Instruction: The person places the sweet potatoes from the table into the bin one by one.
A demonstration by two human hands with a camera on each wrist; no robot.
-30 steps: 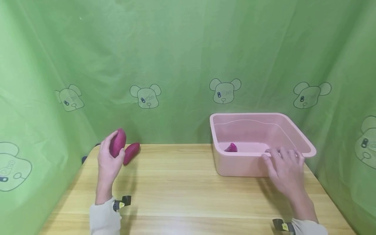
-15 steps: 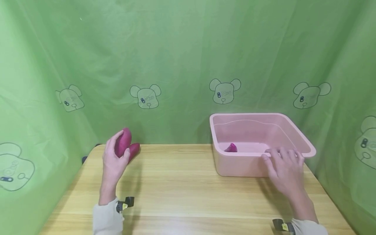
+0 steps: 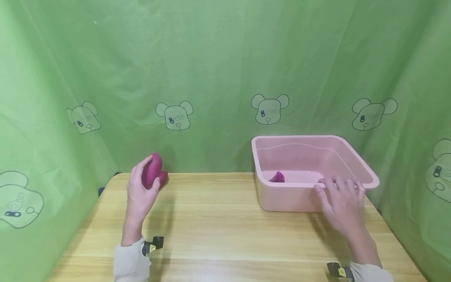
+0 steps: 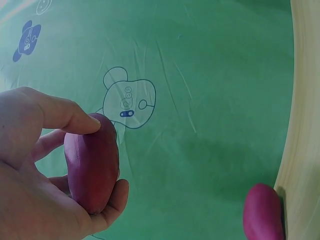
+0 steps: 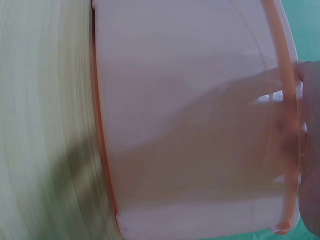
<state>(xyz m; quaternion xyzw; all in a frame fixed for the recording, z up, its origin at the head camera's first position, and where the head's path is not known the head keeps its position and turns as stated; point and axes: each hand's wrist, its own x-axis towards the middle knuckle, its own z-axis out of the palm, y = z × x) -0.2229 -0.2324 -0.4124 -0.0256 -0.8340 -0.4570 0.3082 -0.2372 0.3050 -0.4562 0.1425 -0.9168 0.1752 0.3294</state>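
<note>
Where our left hand works: over the left side of the table, thumb and fingers curved, pinching the held root between them.
Held root: magenta, smooth, sweet-potato-like; we hold it close to upright, and from the left wrist it looks lifted off the table.
Lying root: similar in colour, on the table near the back edge; the head view overlaps the 2, but the left wrist view shows them apart.
Pink tub: on the right side of the table, mouth up.
Magenta piece: inside the tub, toward its left; the tub's near wall hides part of it, so we cannot tell its full shape.
Right hand: at the tub's near rim, fingers bent over it; how firmly we grip, we cannot tell.
Roots and tub together: partway along, we judge, with 1 root in hand, 1 left on the table and 1 piece already inside.
Table: pale wood, grain running side to side.
Green curtain: encloses us left, back and right, with 4 bear-head outlines in a row and 1 more cut off at each side.
</note>
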